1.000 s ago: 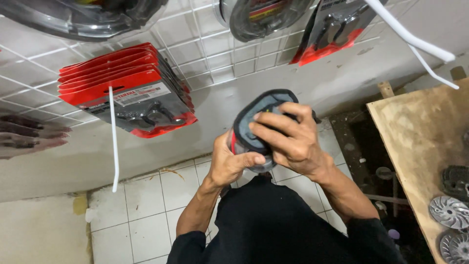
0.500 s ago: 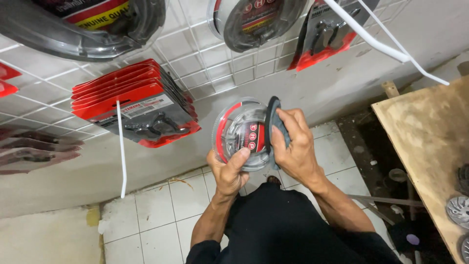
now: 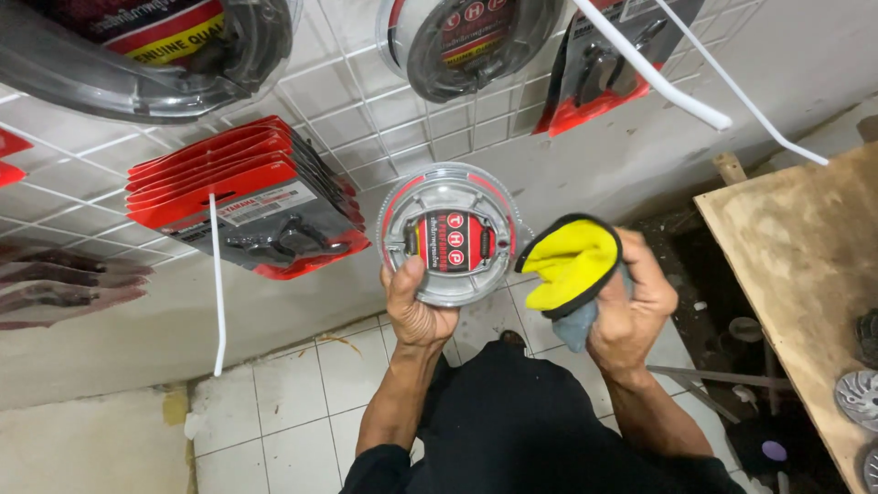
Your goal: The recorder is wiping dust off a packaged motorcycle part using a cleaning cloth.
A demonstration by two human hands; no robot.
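Item: round clear plastic pack [image 3: 450, 233] with a red and black label inside, held up in front of the white wire wall grid [image 3: 366, 110], just right of the stack of red carded packs [image 3: 242, 197] hanging from a white hook [image 3: 216, 274].

Left hand [image 3: 416, 302]: grasping the round pack from below, thumb on its face at the lower left, fingers behind the rim. The pack faces the camera, upright, and touches no other hanging stock.

Right hand [image 3: 631, 306]: clenched around a cloth [image 3: 572, 265], yellow on the face that shows, with a black border and a grey side underneath. The cloth sits just beside the pack's right edge; whether it touches the rim cannot be told.

Surroundings: more round packs [image 3: 466, 37] and a red carded pack [image 3: 604, 69] hang at the top of the grid; white hooks [image 3: 649, 69] jut out at the upper right. White tiled floor [image 3: 274, 402] below. A plywood bench [image 3: 796, 265] at the right edge carries grey metal discs [image 3: 858, 398] at its near corner.

Handling note (judgement): the pack appears to be under wiping. A firm grip under the rim should keep the thin plastic from flexing; light strokes across the whole face with a clean fold of cloth would suit, keeping the elbow clear of the jutting hooks.
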